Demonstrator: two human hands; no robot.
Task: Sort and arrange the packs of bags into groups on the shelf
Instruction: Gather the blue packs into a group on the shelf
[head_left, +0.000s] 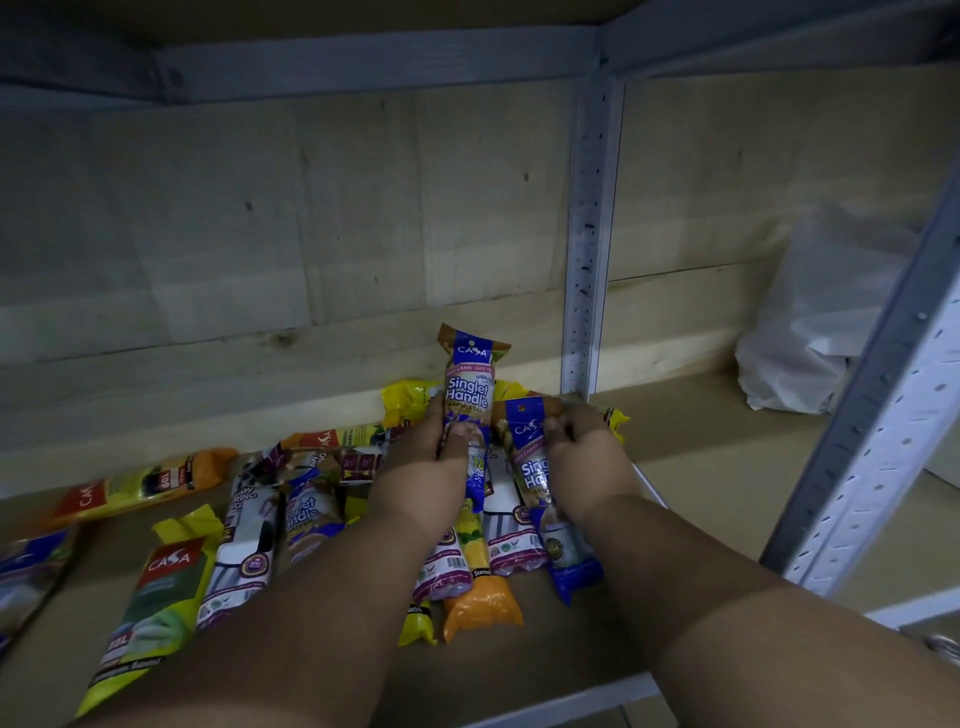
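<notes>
My left hand (428, 462) grips a blue "Singlet Handle" garbage bag pack (470, 384) and holds it upright above the shelf. My right hand (587, 457) is closed on a second blue Singlet Handle pack (540, 483), which tilts down toward me. Under and around both hands lies a loose heap of packs on the wooden shelf (701, 467): a yellow pack (410, 402) at the back, white drawstring packs (247, 540), an orange pack (480, 603), a third blue pack (311, 514), and a green-and-yellow pack (156, 608) at the front left.
A perforated metal upright (589, 244) stands at the back just right of the heap, another upright (883, 415) at the front right. A white plastic bag (810, 332) sits in the right bay. An orange-yellow pack (150, 483) lies at the far left.
</notes>
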